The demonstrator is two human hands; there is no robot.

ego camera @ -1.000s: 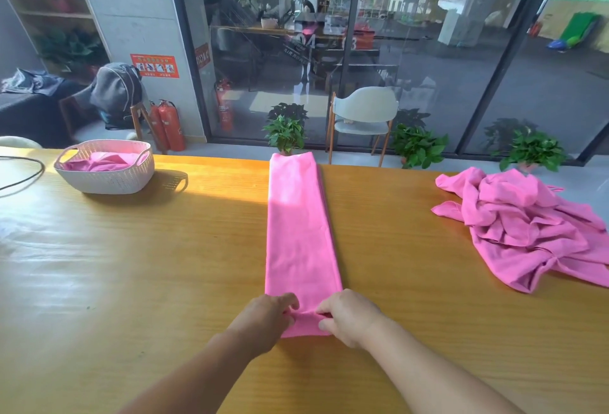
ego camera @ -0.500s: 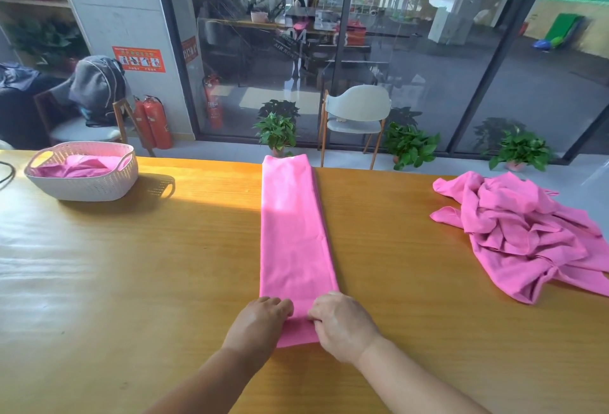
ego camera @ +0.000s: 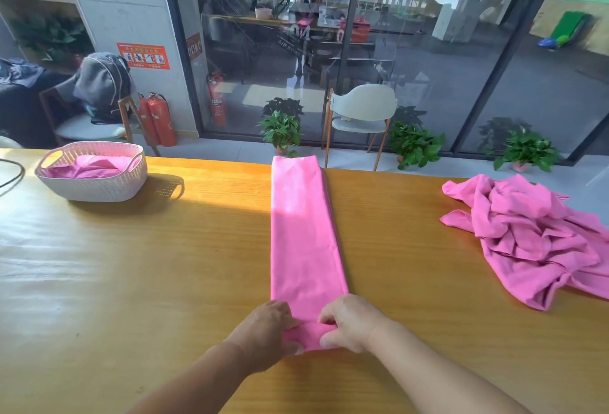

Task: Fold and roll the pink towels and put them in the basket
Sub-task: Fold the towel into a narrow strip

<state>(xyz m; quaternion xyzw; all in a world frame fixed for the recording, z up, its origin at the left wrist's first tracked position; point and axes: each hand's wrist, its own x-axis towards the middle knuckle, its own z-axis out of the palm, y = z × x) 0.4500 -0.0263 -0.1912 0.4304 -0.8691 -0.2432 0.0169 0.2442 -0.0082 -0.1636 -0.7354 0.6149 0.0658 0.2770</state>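
Observation:
A pink towel (ego camera: 303,232), folded into a long narrow strip, lies on the wooden table (ego camera: 164,265) and runs from the far edge toward me. Its near end is curled into a small roll. My left hand (ego camera: 267,328) grips the roll's left side, and my right hand (ego camera: 351,323) grips its right side, fingers curled over the cloth. A white woven basket (ego camera: 99,189) stands at the far left with pink towel (ego camera: 85,166) inside. A heap of loose pink towels (ego camera: 534,239) lies at the right.
A black cable (ego camera: 13,176) crosses the table's far left corner. Beyond the table's far edge stand a pale chair (ego camera: 362,110), potted plants (ego camera: 280,130) and a glass wall. Red fire extinguishers (ego camera: 158,120) stand by a pillar.
The near end of the strip has been turned over into a small roll under both hands. The view has shifted a little.

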